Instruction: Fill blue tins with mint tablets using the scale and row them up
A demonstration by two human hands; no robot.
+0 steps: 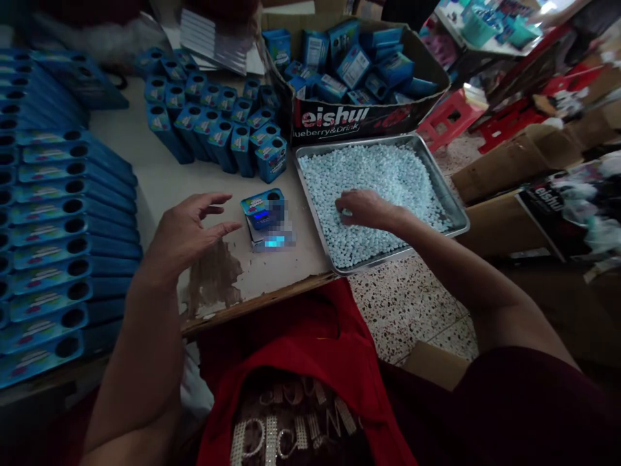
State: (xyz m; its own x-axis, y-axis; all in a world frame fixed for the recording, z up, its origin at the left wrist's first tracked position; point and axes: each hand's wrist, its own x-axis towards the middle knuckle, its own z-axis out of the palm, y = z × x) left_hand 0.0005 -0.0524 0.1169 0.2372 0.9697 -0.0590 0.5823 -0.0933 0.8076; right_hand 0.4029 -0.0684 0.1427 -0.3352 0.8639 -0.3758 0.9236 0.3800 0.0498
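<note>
My left hand (pixel 194 226) hovers over the table with thumb and fingers apart, holding nothing. Just right of it, a blue container (pixel 262 202) rests on a small digital scale (pixel 275 241) with a glowing display; part of both is blurred out. My right hand (pixel 366 208) reaches into a metal tray (pixel 388 260) filled with small pale blue mints (pixel 359 168). Its fingers are curled down around some mints, and their tips are partly hidden.
Blue containers (pixel 223 139) with round openings stand in a group behind the scale. More are stacked in rows (pixel 53 213) at left. A cardboard box (pixel 334 123) of blue packs stands behind the tray. Red stools (pixel 449 116) and cartons (pixel 514 162) are at right.
</note>
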